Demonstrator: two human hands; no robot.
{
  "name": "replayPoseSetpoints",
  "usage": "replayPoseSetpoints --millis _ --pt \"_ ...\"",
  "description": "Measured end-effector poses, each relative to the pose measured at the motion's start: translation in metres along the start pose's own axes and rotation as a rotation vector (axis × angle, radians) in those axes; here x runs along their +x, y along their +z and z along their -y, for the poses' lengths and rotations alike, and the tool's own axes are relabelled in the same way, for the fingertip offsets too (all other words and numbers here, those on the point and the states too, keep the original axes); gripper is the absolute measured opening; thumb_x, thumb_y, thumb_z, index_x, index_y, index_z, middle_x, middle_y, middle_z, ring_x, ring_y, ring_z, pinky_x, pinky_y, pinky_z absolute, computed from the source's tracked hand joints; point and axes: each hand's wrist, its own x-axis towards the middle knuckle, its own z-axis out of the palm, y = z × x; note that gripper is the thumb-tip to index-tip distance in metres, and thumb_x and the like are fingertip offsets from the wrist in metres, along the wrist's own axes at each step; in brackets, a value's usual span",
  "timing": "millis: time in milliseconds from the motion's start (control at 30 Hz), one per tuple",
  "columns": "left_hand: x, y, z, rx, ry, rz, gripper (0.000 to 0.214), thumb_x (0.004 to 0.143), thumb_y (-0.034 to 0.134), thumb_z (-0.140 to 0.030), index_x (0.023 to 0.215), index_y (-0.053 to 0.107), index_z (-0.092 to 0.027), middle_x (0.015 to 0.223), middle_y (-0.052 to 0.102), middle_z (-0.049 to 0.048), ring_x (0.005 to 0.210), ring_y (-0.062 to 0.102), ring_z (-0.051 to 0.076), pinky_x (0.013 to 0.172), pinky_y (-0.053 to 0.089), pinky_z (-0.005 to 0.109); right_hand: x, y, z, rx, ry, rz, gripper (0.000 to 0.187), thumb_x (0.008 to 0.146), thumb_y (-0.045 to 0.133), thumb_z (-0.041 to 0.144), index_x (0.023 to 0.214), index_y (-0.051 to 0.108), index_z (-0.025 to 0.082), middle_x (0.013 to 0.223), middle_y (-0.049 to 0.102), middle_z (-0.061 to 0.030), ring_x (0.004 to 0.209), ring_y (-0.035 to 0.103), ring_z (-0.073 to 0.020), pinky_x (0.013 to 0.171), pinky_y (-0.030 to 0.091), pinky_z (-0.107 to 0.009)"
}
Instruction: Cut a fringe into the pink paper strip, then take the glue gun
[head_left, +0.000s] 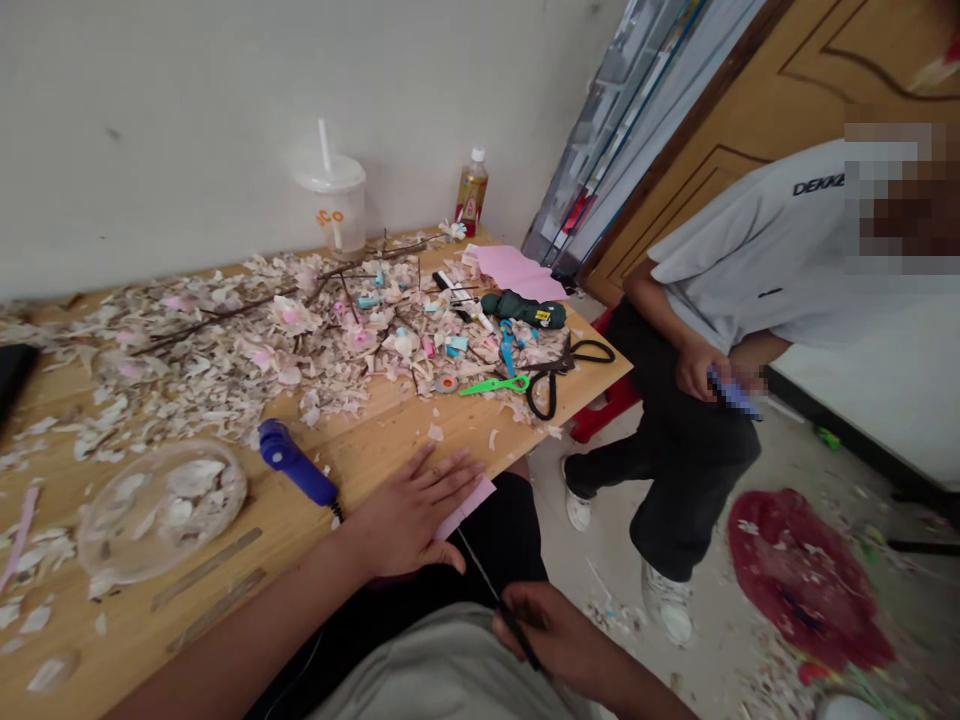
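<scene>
Head view. Left hand (409, 515) lies flat and open, fingers spread, pressing a pink paper sheet (469, 505) against the near edge of the wooden table (375, 440); a corner of the sheet juts past the edge. Right hand (551, 635) sits lower, over the lap, closed around the end of a thin dark rod (480, 570), possibly a wire or a blade, which runs up to the sheet's overhanging corner; what it is exactly cannot be told.

The sheet looks light, thin and limp, easy to crease or tear; judged best held by flat palm pressure near the worked edge, as now. The rod looks stiff and narrow, suited to a pinch at its near end.

Nearby: blue glue gun (296, 462) just left of the left hand, clear plastic dish (161, 505) of scraps, and black scissors (559, 370) among the paper petal litter (225, 350). A seated person (750, 330) faces the table, well apart.
</scene>
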Motion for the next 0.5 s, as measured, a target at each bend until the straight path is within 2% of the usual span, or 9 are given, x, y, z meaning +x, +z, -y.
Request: replayPoseSetpoints --millis 133,333,500 --pt "0.0036 -0.0012 0.0008 -0.026 0.007 0.052 0.1 0.092 0.03 -0.08 0.164 0.007 -0.014 0.169 0.024 0.011 0.159 0.014 0.027 0.126 -0.004 0.049 0.0022 0.0016 0.0012 -0.017 -0.003 -0.021 0.047 0.079 0.072 0.056 0.063 0.045 0.021 0.058 0.038 0.0075 0.058 0.033 -0.0096 0.053 0.024 -0.024" --pt "0.0046 -0.0041 0.0018 -0.036 -0.004 0.1 0.097 0.093 0.029 -0.078 0.164 0.006 -0.016 0.17 0.019 0.0094 0.159 0.01 0.027 0.125 -0.01 0.048 0.0076 0.0021 0.0056 -0.039 -0.01 -0.039 0.047 0.08 0.072 0.056 0.063 0.046 0.02 0.057 0.037 0.0077 0.057 0.032 -0.0094 0.051 0.023 -0.024" --pt "0.004 -0.0024 0.0042 -0.032 0.005 0.091 0.097 0.093 0.029 -0.078 0.164 0.008 -0.015 0.17 0.02 0.0095 0.159 0.01 0.027 0.125 -0.01 0.047 0.0079 0.0023 0.0068 -0.063 -0.002 -0.066 0.045 0.08 0.071 0.054 0.062 0.048 0.02 0.057 0.038 0.0067 0.058 0.033 -0.0097 0.051 0.022 -0.024"
